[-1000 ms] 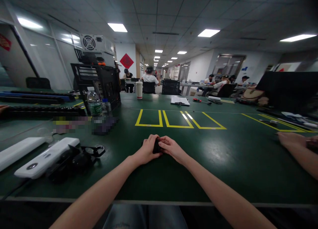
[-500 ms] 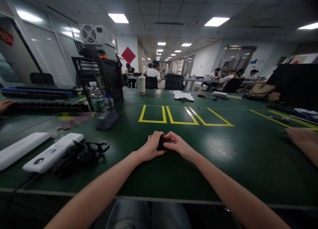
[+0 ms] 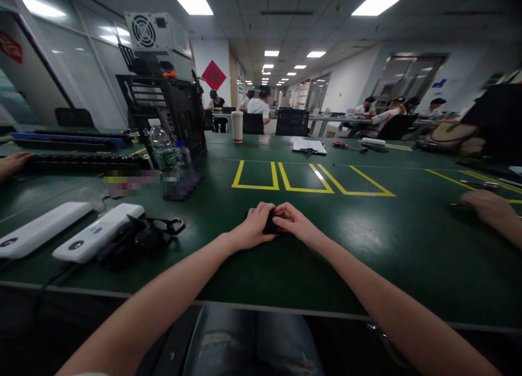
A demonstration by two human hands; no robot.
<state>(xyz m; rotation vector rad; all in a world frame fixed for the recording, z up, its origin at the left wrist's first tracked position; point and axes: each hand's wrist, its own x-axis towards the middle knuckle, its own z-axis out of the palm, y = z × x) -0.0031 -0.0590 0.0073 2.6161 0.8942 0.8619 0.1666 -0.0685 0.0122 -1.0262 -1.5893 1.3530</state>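
Near the middle of the green table [image 3: 326, 278], both my hands meet around a small black object [image 3: 269, 224]. Fingers cover most of it, so its kind does not show. My left hand [image 3: 258, 225] is wrapped over it from the left. From the right, my right hand [image 3: 294, 221] has its thumb and fingers bent together against the object's side. Beyond the hands, yellow tape outlines [image 3: 305, 191] mark the tabletop.
To the left lie white power banks [image 3: 98, 232], black glasses [image 3: 173, 226], a water bottle [image 3: 162, 148] and a black computer case [image 3: 179, 115]. A white cup [image 3: 237, 127], clipboard [image 3: 309, 146] and screwdriver [image 3: 340, 145] stand or lie farther back. Other people's hands [image 3: 491, 208] appear at both sides.
The view has tilted down and shifted slightly, so the scene sits higher in the picture. My hands keep nearly the same hold on the black object.
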